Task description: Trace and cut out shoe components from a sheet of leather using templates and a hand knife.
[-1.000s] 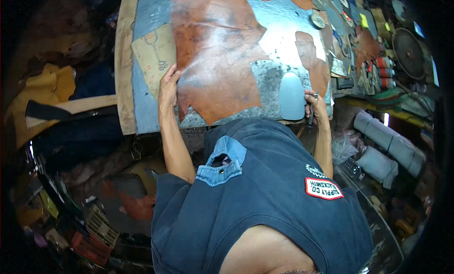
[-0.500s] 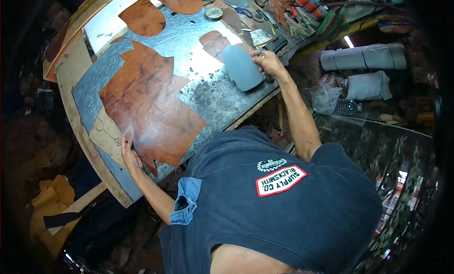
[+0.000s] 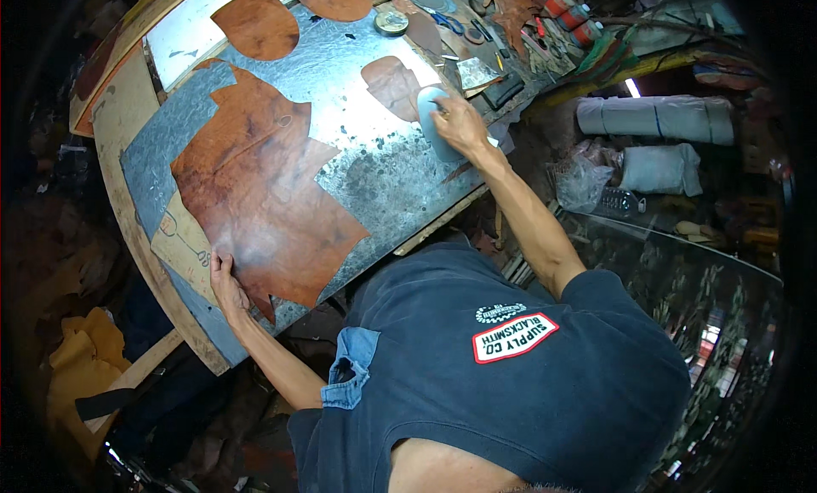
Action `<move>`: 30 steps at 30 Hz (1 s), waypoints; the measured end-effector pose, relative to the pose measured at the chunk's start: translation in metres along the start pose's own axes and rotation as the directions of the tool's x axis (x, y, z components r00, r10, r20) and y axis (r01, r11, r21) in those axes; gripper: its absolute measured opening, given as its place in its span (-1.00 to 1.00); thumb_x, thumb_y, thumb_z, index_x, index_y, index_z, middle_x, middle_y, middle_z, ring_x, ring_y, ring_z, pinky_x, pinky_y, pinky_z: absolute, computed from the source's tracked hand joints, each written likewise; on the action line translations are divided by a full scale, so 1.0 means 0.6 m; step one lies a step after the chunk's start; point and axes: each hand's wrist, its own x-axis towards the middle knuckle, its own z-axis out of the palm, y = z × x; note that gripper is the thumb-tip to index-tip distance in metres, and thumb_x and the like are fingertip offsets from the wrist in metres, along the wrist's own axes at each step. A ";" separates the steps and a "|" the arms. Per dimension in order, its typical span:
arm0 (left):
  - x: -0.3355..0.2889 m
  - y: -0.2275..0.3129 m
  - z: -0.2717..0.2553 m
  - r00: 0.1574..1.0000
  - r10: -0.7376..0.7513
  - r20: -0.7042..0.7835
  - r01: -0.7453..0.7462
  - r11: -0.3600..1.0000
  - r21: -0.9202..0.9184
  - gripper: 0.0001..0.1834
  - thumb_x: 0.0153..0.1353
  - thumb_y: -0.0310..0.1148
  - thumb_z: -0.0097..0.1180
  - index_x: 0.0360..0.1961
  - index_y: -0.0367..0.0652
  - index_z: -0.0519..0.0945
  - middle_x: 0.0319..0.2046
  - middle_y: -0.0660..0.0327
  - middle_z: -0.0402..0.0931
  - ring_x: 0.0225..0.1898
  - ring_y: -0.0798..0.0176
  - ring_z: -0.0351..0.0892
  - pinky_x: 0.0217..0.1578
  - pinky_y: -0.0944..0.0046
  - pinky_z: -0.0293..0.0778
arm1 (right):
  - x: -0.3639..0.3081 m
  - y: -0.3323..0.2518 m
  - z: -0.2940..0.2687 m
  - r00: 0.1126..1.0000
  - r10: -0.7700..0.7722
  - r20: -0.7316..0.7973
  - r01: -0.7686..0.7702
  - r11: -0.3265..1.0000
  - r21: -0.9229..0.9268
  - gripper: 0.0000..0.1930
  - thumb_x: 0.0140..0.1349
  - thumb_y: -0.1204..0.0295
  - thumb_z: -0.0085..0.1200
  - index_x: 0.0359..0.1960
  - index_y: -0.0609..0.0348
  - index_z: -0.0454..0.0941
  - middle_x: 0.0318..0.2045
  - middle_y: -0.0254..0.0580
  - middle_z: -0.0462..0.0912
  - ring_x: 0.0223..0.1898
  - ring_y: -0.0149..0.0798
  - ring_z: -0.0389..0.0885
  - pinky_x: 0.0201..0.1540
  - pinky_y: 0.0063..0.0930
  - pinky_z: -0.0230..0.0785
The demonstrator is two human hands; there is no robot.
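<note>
A large irregular piece of brown leather (image 3: 255, 187) with notched edges lies flat on the workbench. My left hand (image 3: 228, 287) rests at its lower left edge, fingers stretched out along the leather. My right hand (image 3: 464, 127) grips a flat grey-blue template (image 3: 436, 136) with rounded ends, held tilted over the right side of the bench. Part of the template is hidden behind the fingers. Just left of it a smaller brown pocket-shaped piece (image 3: 391, 86) lies on the bench.
The metal-grey bench top (image 3: 374, 182) has a wooden edge. Two rounded leather pieces, one a brown cut piece (image 3: 257, 23), lie at the far side near a round tin (image 3: 391, 23). Blue-handled scissors (image 3: 448, 22) and red-capped bottles (image 3: 572, 17) stand or lie at the far right.
My right hand has turned the template, so it now shows narrower, and moved slightly left and nearer. My left hand stays at the leather's edge; the whole view has shifted a little.
</note>
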 end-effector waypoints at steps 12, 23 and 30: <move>0.002 0.005 0.008 1.000 -0.014 -0.014 0.015 1.000 0.026 -0.39 0.26 -0.45 0.03 0.33 -0.34 0.23 0.20 0.06 0.34 0.17 0.16 0.35 0.18 0.23 0.29 | 0.208 -0.018 0.097 0.948 0.130 0.291 -0.070 0.975 -0.209 -0.54 0.14 0.32 0.01 0.06 0.30 0.48 -0.06 0.30 0.58 0.01 0.20 0.58 0.04 -0.03 0.44; -0.014 0.028 0.029 0.999 -0.028 0.016 0.028 1.000 -0.009 -0.38 0.24 -0.42 0.08 0.32 -0.33 0.25 0.18 0.07 0.40 0.18 0.16 0.38 0.20 0.20 0.30 | 0.202 -0.042 0.032 0.984 -0.074 0.161 0.023 0.953 0.301 -0.67 0.14 0.12 0.18 -0.24 0.11 0.68 -0.45 -0.13 0.67 -0.48 -0.20 0.60 -0.36 -0.31 0.46; -0.017 0.025 0.015 0.996 -0.013 0.083 0.020 0.997 -0.081 -0.41 0.23 -0.58 -0.07 0.33 -0.34 0.25 0.13 0.10 0.45 0.08 0.28 0.46 0.15 0.35 0.31 | 0.152 -0.053 -0.116 0.986 0.121 0.119 -0.160 0.437 0.885 -0.72 0.20 0.36 0.25 -0.08 0.18 0.59 -0.57 -0.43 0.49 -0.66 -0.54 0.39 -0.63 -0.63 0.25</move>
